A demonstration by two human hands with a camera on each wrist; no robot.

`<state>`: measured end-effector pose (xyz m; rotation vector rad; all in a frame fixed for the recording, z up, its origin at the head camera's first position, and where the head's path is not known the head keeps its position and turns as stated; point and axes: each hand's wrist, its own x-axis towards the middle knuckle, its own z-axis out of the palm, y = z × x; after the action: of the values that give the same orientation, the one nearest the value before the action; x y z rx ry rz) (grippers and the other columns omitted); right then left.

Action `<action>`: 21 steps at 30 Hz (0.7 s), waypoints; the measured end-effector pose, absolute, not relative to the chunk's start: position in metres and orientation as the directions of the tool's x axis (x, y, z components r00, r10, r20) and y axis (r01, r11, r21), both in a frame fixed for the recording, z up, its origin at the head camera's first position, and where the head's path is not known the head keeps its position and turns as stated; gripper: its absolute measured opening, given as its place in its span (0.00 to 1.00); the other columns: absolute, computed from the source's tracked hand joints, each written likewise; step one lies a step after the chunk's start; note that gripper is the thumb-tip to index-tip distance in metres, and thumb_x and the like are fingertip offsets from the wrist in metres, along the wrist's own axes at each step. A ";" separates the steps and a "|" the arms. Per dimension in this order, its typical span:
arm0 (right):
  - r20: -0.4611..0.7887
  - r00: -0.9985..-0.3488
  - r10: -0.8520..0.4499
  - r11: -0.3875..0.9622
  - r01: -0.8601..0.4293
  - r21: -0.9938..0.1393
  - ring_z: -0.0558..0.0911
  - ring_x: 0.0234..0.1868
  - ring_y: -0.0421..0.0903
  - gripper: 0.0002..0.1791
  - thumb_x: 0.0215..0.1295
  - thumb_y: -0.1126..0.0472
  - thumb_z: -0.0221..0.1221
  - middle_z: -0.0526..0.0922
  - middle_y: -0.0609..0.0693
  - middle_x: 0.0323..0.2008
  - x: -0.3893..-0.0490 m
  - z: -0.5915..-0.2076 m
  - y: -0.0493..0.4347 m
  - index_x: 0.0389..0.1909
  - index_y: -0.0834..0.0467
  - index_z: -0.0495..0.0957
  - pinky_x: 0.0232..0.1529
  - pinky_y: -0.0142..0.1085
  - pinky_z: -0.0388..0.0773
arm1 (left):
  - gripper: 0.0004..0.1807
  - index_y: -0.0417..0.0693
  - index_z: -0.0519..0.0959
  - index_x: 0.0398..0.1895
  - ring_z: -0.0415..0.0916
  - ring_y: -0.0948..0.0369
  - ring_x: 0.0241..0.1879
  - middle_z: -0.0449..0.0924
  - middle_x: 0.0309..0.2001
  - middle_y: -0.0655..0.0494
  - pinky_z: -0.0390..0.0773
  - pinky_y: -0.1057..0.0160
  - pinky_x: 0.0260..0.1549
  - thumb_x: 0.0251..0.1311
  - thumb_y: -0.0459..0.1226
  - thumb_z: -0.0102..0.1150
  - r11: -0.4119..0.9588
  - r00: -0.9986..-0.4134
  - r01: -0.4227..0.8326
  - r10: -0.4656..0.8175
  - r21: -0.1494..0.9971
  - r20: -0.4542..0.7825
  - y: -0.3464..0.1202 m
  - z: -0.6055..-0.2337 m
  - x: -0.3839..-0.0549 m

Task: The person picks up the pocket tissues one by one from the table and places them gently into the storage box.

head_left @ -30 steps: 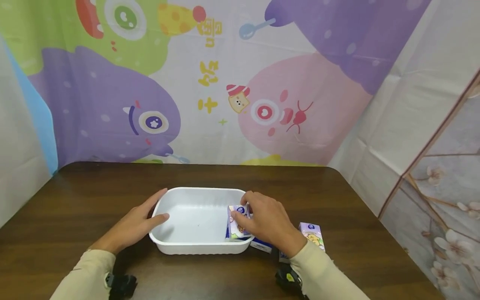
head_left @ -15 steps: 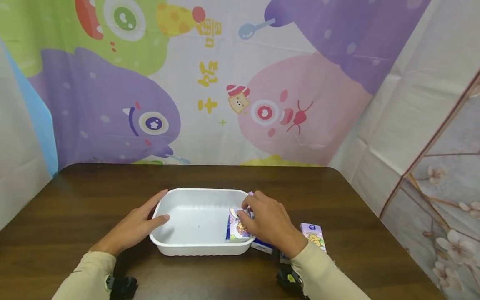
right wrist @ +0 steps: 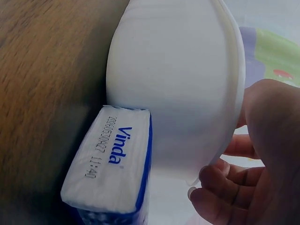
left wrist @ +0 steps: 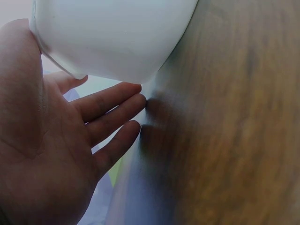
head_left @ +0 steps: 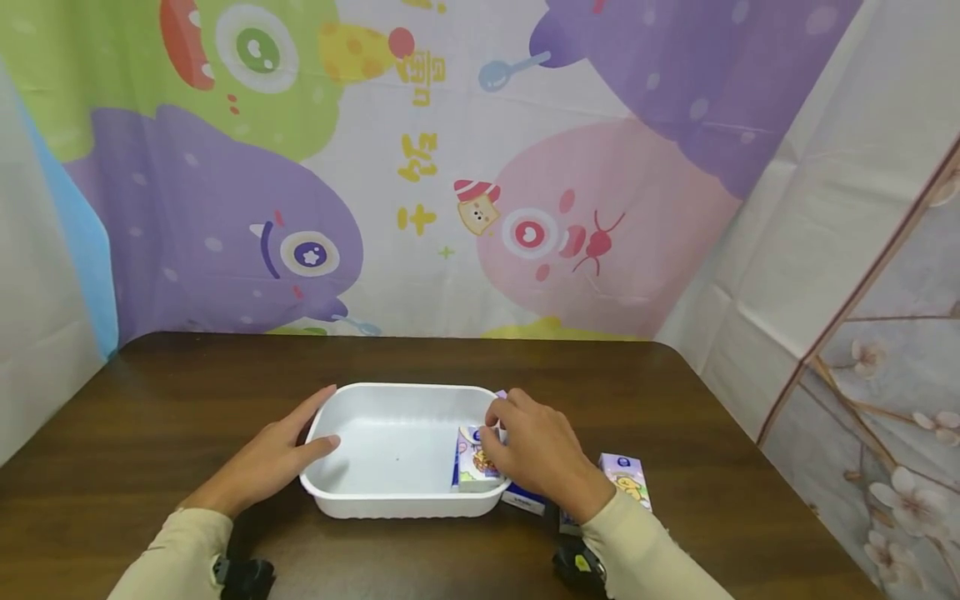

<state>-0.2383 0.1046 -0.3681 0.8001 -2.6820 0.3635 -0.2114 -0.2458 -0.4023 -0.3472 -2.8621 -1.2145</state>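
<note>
A white plastic tray (head_left: 397, 510) sits on the table, its long side toward me. My left hand (head_left: 273, 454) rests at its left end, thumb over the rim and the other fingers loosely extended along the outside wall. Inside the tray's right end lies a pack of tissues (head_left: 474, 477) with a cartoon print, a blue edge showing beneath it. My right hand (head_left: 536, 454) is over the right rim, its thumb and index finger beside the pack's upper part. In the right wrist view its other fingers (right wrist: 215, 206) hang loosely curled outside the wall, holding nothing.
A blue and white Vinda tissue pack (right wrist: 110, 159) stands against the tray's right outer wall, partly under my right hand. Farther right lies another tissue pack (head_left: 626, 479), partly behind my forearm. A cartoon-printed cloth (head_left: 420, 275) hangs behind the table (head_left: 225, 367).
The pack in the tray has sunk a little lower, and my right thumb has slid off its face toward the right rim. My left hand has stayed on the tray. The head view has tilted slightly up.
</note>
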 end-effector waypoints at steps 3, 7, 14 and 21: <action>0.365 -0.796 -0.483 0.813 -0.562 -0.150 0.70 0.23 0.37 0.08 0.65 0.51 0.62 0.77 0.45 0.32 -0.238 -0.369 0.105 0.37 0.51 0.83 0.23 0.30 0.69 | 0.41 0.53 0.52 0.80 0.66 0.38 0.66 0.62 0.72 0.36 0.68 0.36 0.56 0.70 0.51 0.57 0.670 -0.976 0.202 0.195 0.714 0.094 -0.246 -0.403 -0.212; 0.368 -0.797 -0.479 0.817 -0.558 -0.147 0.71 0.24 0.37 0.09 0.66 0.50 0.61 0.77 0.44 0.32 -0.239 -0.368 0.105 0.37 0.51 0.83 0.24 0.29 0.70 | 0.42 0.55 0.51 0.81 0.66 0.38 0.66 0.61 0.72 0.36 0.69 0.37 0.56 0.70 0.52 0.57 0.666 -0.978 0.190 0.192 0.721 0.080 -0.246 -0.402 -0.212; 0.363 -0.802 -0.474 0.817 -0.554 -0.160 0.72 0.25 0.37 0.09 0.66 0.50 0.61 0.78 0.44 0.33 -0.240 -0.366 0.103 0.38 0.50 0.83 0.26 0.29 0.71 | 0.41 0.57 0.51 0.81 0.67 0.39 0.65 0.62 0.72 0.36 0.69 0.39 0.55 0.70 0.52 0.57 0.671 -0.979 0.192 0.179 0.716 0.095 -0.249 -0.402 -0.211; 0.362 -0.807 -0.467 0.827 -0.544 -0.145 0.72 0.25 0.37 0.08 0.65 0.50 0.62 0.77 0.43 0.32 -0.241 -0.366 0.104 0.36 0.50 0.83 0.26 0.30 0.71 | 0.41 0.56 0.52 0.81 0.67 0.40 0.66 0.62 0.72 0.37 0.68 0.39 0.56 0.70 0.51 0.57 0.654 -0.975 0.210 0.194 0.727 0.107 -0.247 -0.402 -0.211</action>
<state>-0.2405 0.1041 -0.3661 0.7670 -2.6971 0.3479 -0.2112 -0.2472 -0.4021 -0.3461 -2.8386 -1.2508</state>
